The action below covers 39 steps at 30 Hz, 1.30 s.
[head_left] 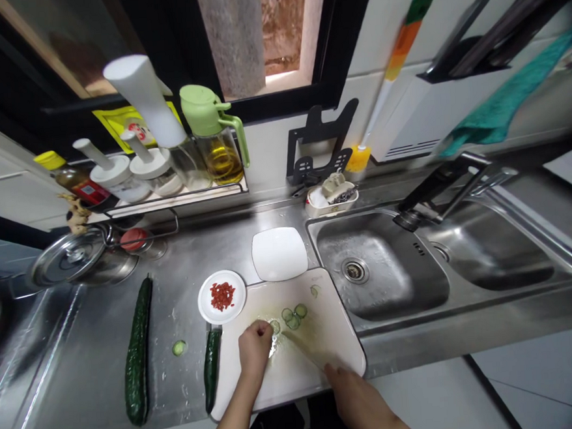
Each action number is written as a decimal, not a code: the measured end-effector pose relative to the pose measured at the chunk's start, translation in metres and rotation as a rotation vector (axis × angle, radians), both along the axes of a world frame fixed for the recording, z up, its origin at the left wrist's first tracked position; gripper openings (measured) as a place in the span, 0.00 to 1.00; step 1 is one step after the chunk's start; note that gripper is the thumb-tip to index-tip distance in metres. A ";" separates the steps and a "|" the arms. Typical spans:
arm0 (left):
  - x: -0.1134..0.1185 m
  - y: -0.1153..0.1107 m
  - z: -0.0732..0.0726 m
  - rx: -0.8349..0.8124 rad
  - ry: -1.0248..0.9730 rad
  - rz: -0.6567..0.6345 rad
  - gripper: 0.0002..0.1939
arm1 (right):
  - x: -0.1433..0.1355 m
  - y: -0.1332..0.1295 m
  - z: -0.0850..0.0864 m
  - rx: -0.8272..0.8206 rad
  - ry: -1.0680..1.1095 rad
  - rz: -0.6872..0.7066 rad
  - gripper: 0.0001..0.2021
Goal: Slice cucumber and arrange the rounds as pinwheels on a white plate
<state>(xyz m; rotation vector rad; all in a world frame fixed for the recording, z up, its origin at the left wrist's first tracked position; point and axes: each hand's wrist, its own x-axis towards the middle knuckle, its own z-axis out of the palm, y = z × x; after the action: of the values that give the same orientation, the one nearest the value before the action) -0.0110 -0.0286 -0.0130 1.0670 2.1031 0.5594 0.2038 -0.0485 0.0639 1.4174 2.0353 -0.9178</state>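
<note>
My right hand (352, 396) grips a knife (302, 347), whose pale blade slants over the cutting board (321, 369) toward my left hand. Thumb and fingers of my left hand (255, 349) are pinched at the edge of a thin cucumber slice (275, 326) near the board's middle. Just right of it, several more cucumber slices (292, 317) overlap in a small group. A cut length of cucumber (212, 370) lies along the board's left edge. Farther left on the counter rests a long whole cucumber (139, 352), with a cucumber end piece (179, 347) between the two.
Behind the board are a round plate (201, 305) of chopped red bits and a white square plate (279, 254). To the right is a double sink (382, 266) with a black faucet (426, 198). A seasoning rack (177, 202) and lidded pot (73, 255) stand back left.
</note>
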 end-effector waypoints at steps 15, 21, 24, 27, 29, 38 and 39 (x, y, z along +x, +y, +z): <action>-0.041 -0.009 0.004 -0.034 0.213 0.163 0.13 | 0.011 0.004 0.002 -0.039 0.004 -0.036 0.25; -0.035 -0.010 -0.001 0.111 0.266 0.117 0.12 | 0.012 0.004 0.001 -0.037 0.016 -0.029 0.26; -0.022 -0.003 -0.001 0.220 0.173 -0.001 0.15 | 0.013 0.004 0.001 -0.026 0.035 -0.042 0.25; -0.004 0.009 -0.001 0.234 0.071 -0.155 0.15 | 0.012 0.004 0.002 0.002 0.024 -0.035 0.25; 0.007 0.019 0.000 0.173 0.070 -0.202 0.12 | 0.012 0.005 0.003 -0.006 0.008 -0.022 0.26; 0.031 0.038 0.005 0.041 0.092 -0.182 0.05 | 0.009 0.006 0.004 -0.031 0.010 -0.066 0.25; 0.032 0.038 0.005 0.036 0.093 -0.180 0.05 | 0.009 0.006 0.004 -0.032 0.007 -0.066 0.25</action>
<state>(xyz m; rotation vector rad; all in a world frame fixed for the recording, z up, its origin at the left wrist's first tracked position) 0.0205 0.0099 -0.0081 1.3104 2.0555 0.4695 0.2125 -0.0427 0.0676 1.4739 1.9803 -0.9800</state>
